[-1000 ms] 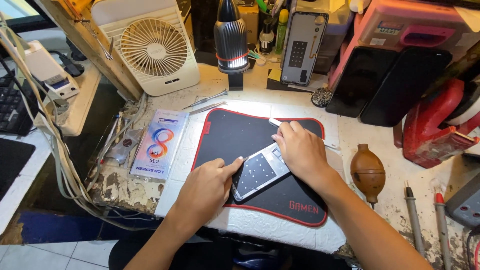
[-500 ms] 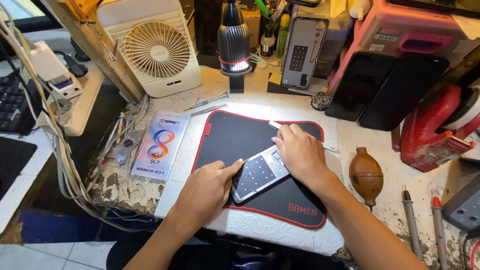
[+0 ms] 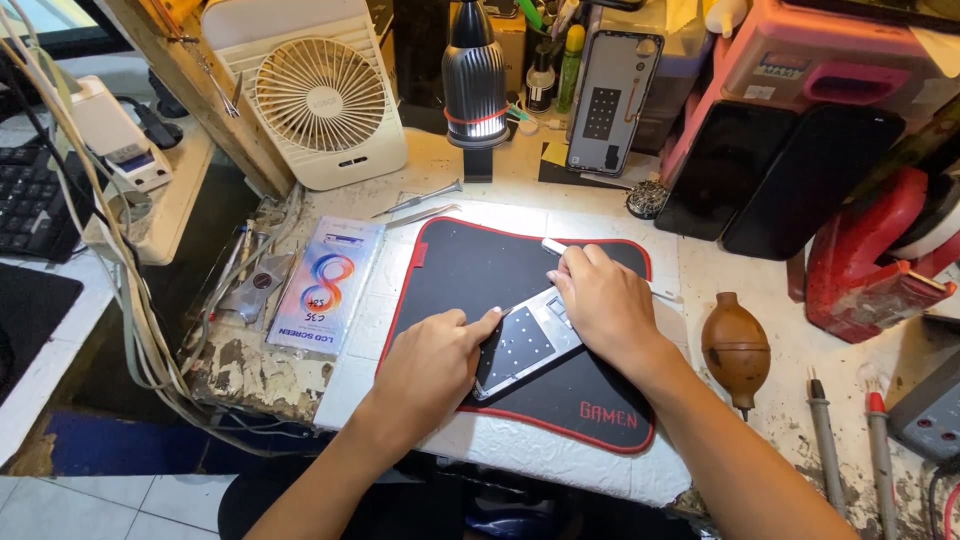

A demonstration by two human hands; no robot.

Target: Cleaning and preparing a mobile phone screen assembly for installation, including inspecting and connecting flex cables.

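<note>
Closest to me, my left hand [image 3: 430, 365] rests on the near half of a black, red-edged mat [image 3: 470, 270], thumb and forefinger spread and pressing the lower end of an opened phone [image 3: 525, 345] that lies face down, its grey inner plate dotted with small holes. Compared with a second ago the phone has turned only slightly and sits a little more steeply on the mat, so the work looks steady rather than moving on: both hands hold much the same places. Just beyond, my right hand [image 3: 600, 305] covers the phone's upper end, its fingers pressed together in a grip around a thin white tool [image 3: 556, 246] whose tip pokes out above the knuckles; I cannot tell where its working end touches. Right of the mat a brown rubber blower [image 3: 735, 348] lies on the tabletop [image 3: 780, 330], and left of it a flat screen package [image 3: 325, 285]. Farther back stand a white fan [image 3: 320, 95], a lamp [image 3: 474, 80] and another phone [image 3: 605, 102] propped upright.
</note>
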